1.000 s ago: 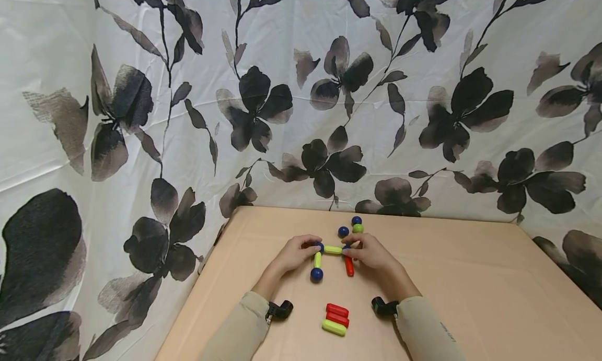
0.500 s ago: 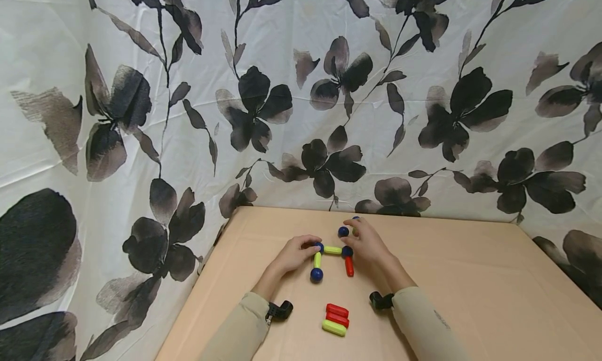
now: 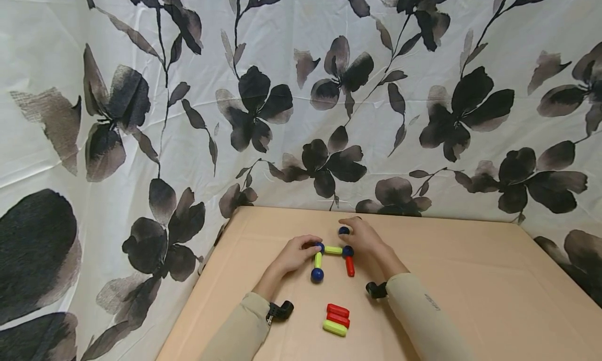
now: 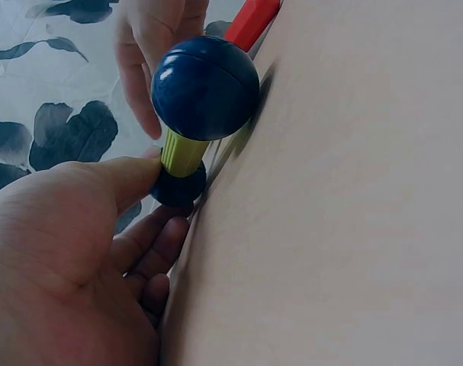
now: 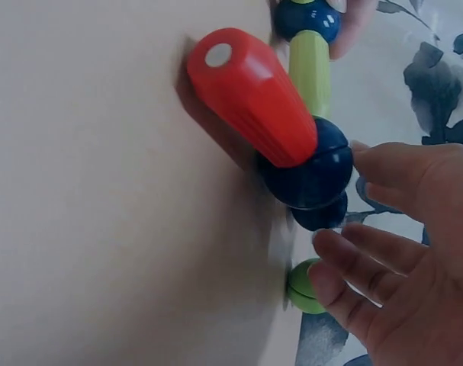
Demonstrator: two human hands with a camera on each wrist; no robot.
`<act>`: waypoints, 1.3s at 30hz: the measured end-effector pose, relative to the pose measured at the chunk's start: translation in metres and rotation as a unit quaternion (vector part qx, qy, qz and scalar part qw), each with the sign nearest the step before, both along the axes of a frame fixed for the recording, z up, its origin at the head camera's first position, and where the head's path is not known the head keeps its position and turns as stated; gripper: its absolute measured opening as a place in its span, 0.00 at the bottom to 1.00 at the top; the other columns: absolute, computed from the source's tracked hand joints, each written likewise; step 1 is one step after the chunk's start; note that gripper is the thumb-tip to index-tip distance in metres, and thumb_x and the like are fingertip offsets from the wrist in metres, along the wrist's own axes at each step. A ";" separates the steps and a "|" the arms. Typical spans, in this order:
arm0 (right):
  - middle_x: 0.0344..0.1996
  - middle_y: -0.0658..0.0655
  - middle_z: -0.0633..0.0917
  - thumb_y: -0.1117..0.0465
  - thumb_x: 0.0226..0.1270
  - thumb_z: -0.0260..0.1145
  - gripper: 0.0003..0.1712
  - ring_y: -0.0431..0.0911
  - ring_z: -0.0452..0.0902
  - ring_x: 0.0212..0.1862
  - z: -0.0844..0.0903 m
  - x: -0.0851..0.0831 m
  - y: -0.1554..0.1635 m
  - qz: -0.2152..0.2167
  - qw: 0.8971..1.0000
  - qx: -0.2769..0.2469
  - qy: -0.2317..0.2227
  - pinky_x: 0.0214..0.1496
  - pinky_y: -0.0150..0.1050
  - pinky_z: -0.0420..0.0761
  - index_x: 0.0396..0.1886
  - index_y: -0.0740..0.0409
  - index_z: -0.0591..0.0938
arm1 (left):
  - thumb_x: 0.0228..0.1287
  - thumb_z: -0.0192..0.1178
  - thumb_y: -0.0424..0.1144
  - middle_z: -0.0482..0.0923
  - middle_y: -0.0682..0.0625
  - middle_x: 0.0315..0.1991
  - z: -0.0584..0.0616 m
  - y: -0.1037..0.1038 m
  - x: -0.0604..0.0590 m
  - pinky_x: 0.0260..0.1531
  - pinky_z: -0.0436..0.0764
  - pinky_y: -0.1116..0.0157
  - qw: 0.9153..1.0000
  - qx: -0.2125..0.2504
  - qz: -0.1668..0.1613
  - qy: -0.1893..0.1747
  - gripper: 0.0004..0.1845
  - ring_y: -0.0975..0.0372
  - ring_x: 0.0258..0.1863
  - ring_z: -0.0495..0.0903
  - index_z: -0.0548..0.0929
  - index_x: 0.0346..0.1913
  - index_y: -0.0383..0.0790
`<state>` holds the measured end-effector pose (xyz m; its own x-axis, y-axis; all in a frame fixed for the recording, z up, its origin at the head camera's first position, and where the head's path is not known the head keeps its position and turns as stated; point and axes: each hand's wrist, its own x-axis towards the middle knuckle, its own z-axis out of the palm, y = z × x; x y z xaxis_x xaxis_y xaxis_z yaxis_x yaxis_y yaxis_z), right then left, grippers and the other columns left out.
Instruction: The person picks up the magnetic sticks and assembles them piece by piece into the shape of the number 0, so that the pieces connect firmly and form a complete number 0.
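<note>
A flat frame of magnetic pieces lies on the tan table [image 3: 470, 277]. It is a yellow-green rod [image 3: 333, 249] between two blue balls, a red rod [image 3: 350, 266] and a second yellow-green rod [image 3: 317, 259] ending in a blue ball [image 3: 317, 275]. My left hand [image 3: 313, 246] pinches the left corner ball [image 4: 178, 187] between thumb and curled fingers. My right hand [image 3: 354, 230] reaches past the right corner ball [image 5: 311, 171], fingers loosely spread. One fingertip touches a loose green ball [image 5: 301, 290] beside a loose blue ball [image 5: 321, 216].
Two red rods [image 3: 337, 314] and a yellow-green rod [image 3: 334, 327] lie side by side near the front edge between my sleeves. A flowered curtain [image 3: 301, 89] hangs close behind and to the left of the table.
My right hand has left the right corner ball and red rod and moved back to the loose balls, now covering the green one in the head view. The left hand has stayed put.
</note>
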<state>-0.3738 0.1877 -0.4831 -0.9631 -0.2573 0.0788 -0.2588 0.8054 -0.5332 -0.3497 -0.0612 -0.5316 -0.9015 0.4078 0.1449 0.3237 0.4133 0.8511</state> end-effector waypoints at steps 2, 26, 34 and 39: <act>0.65 0.64 0.82 0.56 0.73 0.70 0.27 0.61 0.76 0.68 -0.002 -0.002 -0.001 0.006 1.000 0.003 -0.007 0.71 0.64 0.72 0.68 0.58 0.81 | 0.77 0.61 0.46 0.86 0.53 0.56 0.000 0.000 0.001 0.59 0.78 0.57 1.000 0.000 0.000 -0.002 0.20 0.60 0.55 0.81 0.84 0.64 0.42; 0.64 0.61 0.81 0.58 0.77 0.65 0.23 0.56 0.79 0.61 -0.002 0.010 -0.008 0.000 1.000 -0.015 0.005 0.67 0.60 0.77 0.69 0.55 0.79 | 0.78 0.60 0.46 0.85 0.51 0.57 0.001 -0.002 0.000 0.60 0.79 0.56 1.000 -0.009 -0.006 0.009 0.19 0.59 0.56 0.81 0.83 0.65 0.42; 0.50 0.57 0.84 0.55 0.75 0.69 0.25 0.50 0.76 0.47 0.006 0.031 0.004 0.019 0.997 -0.078 -0.009 0.45 0.39 0.85 0.67 0.58 0.80 | 0.78 0.60 0.46 0.85 0.53 0.59 0.002 -0.002 0.002 0.63 0.77 0.55 1.000 -0.011 -0.001 -0.003 0.19 0.59 0.58 0.80 0.83 0.65 0.44; 0.44 0.52 0.84 0.53 0.73 0.70 0.21 0.48 0.76 0.45 0.010 0.043 0.015 0.074 0.992 -0.102 -0.031 0.44 0.36 0.81 0.59 0.58 0.84 | 0.78 0.60 0.46 0.85 0.52 0.58 0.002 -0.002 0.002 0.63 0.77 0.54 1.000 -0.015 0.001 0.003 0.19 0.59 0.58 0.80 0.83 0.65 0.43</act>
<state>-0.3306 0.2030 -0.4736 -0.9207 -0.3808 0.0859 -0.3279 0.6351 -0.6994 -0.3474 -0.0628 -0.5295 -0.9013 0.4109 0.1375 0.3276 0.4384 0.8370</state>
